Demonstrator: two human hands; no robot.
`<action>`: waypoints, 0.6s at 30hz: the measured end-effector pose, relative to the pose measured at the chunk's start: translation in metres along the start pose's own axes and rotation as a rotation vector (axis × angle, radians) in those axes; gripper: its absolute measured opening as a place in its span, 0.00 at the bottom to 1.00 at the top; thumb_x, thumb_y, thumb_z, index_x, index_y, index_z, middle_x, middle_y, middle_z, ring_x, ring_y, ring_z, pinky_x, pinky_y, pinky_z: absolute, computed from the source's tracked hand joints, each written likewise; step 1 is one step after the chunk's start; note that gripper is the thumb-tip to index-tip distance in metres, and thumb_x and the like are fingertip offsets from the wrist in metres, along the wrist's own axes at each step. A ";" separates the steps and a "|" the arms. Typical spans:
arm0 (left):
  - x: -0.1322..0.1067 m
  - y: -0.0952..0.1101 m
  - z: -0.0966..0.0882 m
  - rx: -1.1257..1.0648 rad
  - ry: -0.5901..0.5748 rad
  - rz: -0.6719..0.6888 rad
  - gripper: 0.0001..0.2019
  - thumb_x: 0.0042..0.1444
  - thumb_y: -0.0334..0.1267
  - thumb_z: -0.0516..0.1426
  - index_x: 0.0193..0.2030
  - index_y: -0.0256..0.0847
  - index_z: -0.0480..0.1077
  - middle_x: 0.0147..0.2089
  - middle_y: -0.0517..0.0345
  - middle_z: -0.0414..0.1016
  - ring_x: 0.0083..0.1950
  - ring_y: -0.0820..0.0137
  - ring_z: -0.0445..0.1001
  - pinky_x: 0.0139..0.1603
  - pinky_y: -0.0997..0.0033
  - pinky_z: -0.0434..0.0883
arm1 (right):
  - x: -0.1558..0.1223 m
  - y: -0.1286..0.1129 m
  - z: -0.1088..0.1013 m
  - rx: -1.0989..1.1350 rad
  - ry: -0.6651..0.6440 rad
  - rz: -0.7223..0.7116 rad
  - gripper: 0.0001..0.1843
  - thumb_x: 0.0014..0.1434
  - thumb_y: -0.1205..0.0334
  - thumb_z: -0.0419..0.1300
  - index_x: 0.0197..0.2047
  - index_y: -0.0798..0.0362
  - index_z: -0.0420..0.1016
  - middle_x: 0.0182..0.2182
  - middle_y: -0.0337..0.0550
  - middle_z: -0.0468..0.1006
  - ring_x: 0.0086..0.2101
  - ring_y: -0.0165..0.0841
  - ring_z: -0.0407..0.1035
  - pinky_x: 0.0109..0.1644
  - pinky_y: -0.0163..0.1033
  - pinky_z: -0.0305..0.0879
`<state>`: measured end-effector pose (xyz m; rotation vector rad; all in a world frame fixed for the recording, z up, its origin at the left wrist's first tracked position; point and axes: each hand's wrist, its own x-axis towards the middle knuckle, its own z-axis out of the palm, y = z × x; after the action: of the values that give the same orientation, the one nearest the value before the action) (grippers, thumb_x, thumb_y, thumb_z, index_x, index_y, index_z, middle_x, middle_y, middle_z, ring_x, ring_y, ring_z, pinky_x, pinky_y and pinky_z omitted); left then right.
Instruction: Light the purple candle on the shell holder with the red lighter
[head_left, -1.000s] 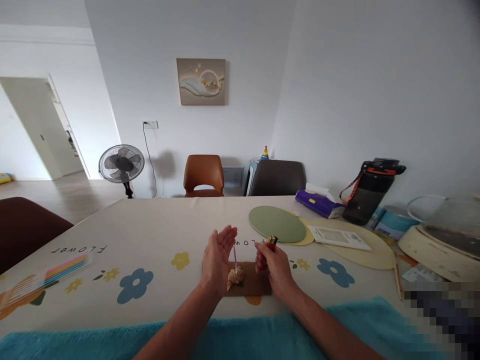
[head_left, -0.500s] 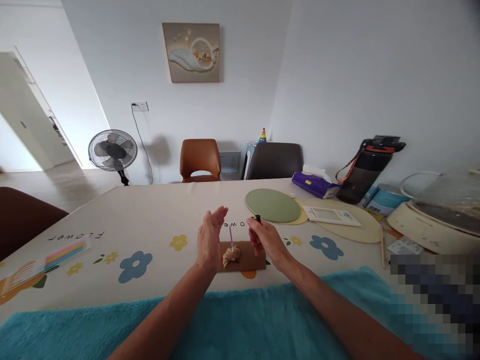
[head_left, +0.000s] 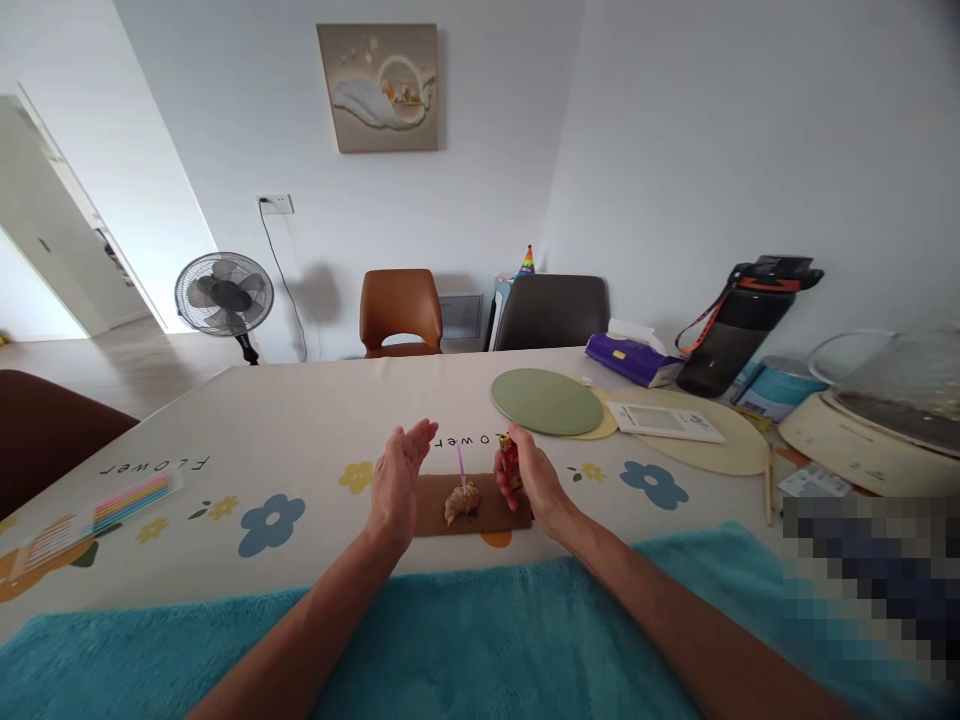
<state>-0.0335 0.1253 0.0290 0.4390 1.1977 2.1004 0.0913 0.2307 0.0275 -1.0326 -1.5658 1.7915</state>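
A small croissant-like pastry (head_left: 460, 503) lies on a brown rectangular board (head_left: 427, 518), and a thin purple candle (head_left: 462, 466) stands upright in it. Whether the candle burns is too small to tell. Left of the candle, my left hand (head_left: 397, 480) is held edge-on with its fingers stretched out, holding nothing and apart from the pastry. On the other side, my right hand (head_left: 536, 480) is wrapped round a red patterned lighter (head_left: 509, 460) with a gold-coloured top. My fingers cover part of the lighter, which is apart from the candle.
Thin coloured candles (head_left: 135, 500) in clear packaging lie left. To the right are a green round mat (head_left: 547, 400), a white kitchen scale (head_left: 667, 422), a purple tissue pack (head_left: 630, 358), a black bottle (head_left: 739, 325) and a domed appliance (head_left: 832, 440). A teal towel (head_left: 480, 640) covers the near edge.
My left hand has moved slightly left, away from the candle. My right hand has turned, so the red side of the lighter now shows. The view has tipped a little.
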 end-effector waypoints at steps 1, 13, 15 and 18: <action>0.000 0.000 0.000 -0.002 -0.003 0.004 0.20 0.62 0.43 0.45 0.44 0.37 0.75 0.51 0.47 0.76 0.58 0.64 0.69 0.65 0.62 0.56 | 0.000 0.000 0.000 0.001 -0.001 -0.012 0.28 0.57 0.40 0.44 0.18 0.53 0.63 0.13 0.39 0.64 0.14 0.27 0.57 0.12 0.30 0.52; 0.000 0.002 0.004 -0.003 0.065 -0.026 0.19 0.63 0.41 0.43 0.43 0.37 0.74 0.50 0.48 0.77 0.57 0.66 0.70 0.64 0.65 0.58 | -0.006 -0.004 0.002 -0.191 0.001 -0.047 0.27 0.57 0.43 0.44 0.17 0.53 0.60 0.13 0.38 0.63 0.15 0.27 0.56 0.18 0.32 0.50; 0.000 0.001 0.003 0.013 0.075 -0.030 0.19 0.63 0.41 0.44 0.42 0.37 0.74 0.50 0.48 0.77 0.57 0.66 0.70 0.64 0.65 0.58 | -0.004 0.000 0.001 -0.265 -0.001 -0.087 0.27 0.57 0.43 0.45 0.16 0.52 0.60 0.13 0.38 0.63 0.16 0.27 0.56 0.20 0.33 0.51; -0.001 -0.001 0.002 0.039 0.091 -0.032 0.18 0.63 0.41 0.45 0.43 0.37 0.74 0.50 0.48 0.77 0.57 0.66 0.70 0.64 0.65 0.58 | -0.001 0.007 -0.001 -0.424 0.014 -0.157 0.27 0.58 0.43 0.44 0.15 0.52 0.58 0.13 0.37 0.61 0.17 0.28 0.55 0.22 0.34 0.50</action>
<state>-0.0309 0.1263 0.0292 0.3425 1.2912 2.0922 0.0935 0.2297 0.0211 -1.0671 -2.0101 1.3755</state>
